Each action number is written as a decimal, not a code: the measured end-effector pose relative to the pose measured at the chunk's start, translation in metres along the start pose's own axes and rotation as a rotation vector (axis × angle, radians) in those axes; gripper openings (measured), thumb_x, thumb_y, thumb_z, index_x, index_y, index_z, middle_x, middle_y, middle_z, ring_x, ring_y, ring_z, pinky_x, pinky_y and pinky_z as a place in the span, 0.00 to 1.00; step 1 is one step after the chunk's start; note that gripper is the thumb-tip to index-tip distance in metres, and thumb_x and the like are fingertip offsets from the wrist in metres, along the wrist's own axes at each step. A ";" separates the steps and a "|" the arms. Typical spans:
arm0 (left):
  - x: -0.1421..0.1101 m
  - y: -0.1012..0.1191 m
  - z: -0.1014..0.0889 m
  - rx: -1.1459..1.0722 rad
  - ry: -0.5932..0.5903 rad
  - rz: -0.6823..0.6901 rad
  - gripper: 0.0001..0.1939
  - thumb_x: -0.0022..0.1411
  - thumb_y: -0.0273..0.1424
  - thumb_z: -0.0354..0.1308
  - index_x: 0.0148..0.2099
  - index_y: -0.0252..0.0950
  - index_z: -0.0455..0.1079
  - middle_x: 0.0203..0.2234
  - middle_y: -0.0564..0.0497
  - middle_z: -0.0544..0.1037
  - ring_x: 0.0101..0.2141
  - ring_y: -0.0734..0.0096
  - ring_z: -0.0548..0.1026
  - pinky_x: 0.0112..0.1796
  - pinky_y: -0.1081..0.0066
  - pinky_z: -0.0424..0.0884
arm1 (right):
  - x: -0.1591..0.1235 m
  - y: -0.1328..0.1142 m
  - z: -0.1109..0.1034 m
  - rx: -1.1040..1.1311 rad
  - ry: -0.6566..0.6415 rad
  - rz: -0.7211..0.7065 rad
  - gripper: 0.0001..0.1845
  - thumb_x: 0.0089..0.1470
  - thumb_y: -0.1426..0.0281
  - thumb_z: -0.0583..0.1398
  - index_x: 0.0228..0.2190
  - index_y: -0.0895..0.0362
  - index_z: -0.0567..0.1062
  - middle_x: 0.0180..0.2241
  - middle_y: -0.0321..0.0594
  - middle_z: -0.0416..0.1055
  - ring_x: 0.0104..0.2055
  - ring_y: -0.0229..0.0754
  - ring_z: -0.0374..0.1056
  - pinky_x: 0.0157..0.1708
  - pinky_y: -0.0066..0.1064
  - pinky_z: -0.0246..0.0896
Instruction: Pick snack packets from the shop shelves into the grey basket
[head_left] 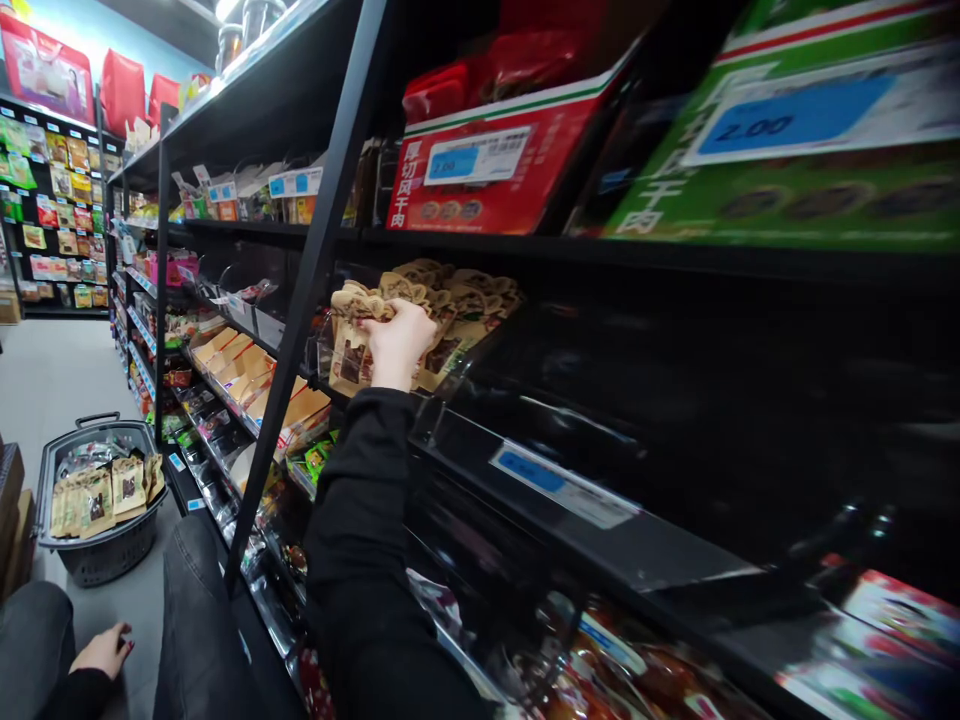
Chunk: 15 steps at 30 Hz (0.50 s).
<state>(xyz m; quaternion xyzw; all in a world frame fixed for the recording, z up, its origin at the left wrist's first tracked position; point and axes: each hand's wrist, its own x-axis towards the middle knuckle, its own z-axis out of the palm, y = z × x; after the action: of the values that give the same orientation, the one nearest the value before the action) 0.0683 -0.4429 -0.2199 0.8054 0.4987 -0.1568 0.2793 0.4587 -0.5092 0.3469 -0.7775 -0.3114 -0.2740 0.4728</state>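
Note:
My right hand (403,343) reaches into a clear shelf bin, with thumb and fingers closed on the top of a brown kraft-paper snack packet (351,345) at the front left of a row. More packets of the same kind (480,300) stand packed behind and beside it, partly hidden by the hand. Low at the left, between my knees, my left hand (103,652) hangs with nothing visible in it and its fingers loosely apart. A grey basket (112,555) on the floor holds several similar kraft packets (97,500) and some clear-wrapped ones behind them.
Black shelving with a slanted upright post (300,300) runs along my right. Red (480,150) and green (787,170) display boxes with price tags sit above. A bin edge with a price label (562,484) lies right of my hand. The grey floor aisle (45,370) stretches ahead left.

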 end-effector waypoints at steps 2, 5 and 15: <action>-0.003 0.001 -0.001 -0.003 0.026 0.010 0.20 0.57 0.30 0.40 0.49 0.46 0.64 0.46 0.54 0.75 0.51 0.74 0.70 0.50 0.74 0.62 | 0.003 0.004 -0.001 -0.025 0.002 -0.041 0.11 0.41 0.71 0.65 0.32 0.59 0.77 0.32 0.46 0.74 0.35 0.46 0.67 0.41 0.33 0.58; -0.009 0.003 -0.003 -0.014 0.047 0.022 0.19 0.58 0.29 0.40 0.49 0.43 0.65 0.46 0.50 0.75 0.49 0.73 0.71 0.48 0.74 0.63 | 0.002 0.010 -0.005 -0.022 0.032 -0.069 0.08 0.43 0.71 0.64 0.30 0.61 0.77 0.31 0.46 0.74 0.33 0.44 0.67 0.40 0.33 0.58; -0.020 0.010 -0.009 -0.057 0.061 0.004 0.17 0.58 0.28 0.44 0.48 0.41 0.67 0.45 0.47 0.76 0.48 0.67 0.73 0.47 0.70 0.64 | -0.003 0.015 -0.040 0.343 0.296 -0.036 0.08 0.42 0.73 0.65 0.28 0.64 0.76 0.30 0.44 0.74 0.30 0.38 0.65 0.35 0.26 0.58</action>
<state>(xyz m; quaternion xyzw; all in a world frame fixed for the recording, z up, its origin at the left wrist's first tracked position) 0.0676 -0.4550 -0.1989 0.8026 0.5094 -0.1175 0.2873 0.4628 -0.5515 0.3526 -0.6313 -0.2945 -0.3368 0.6335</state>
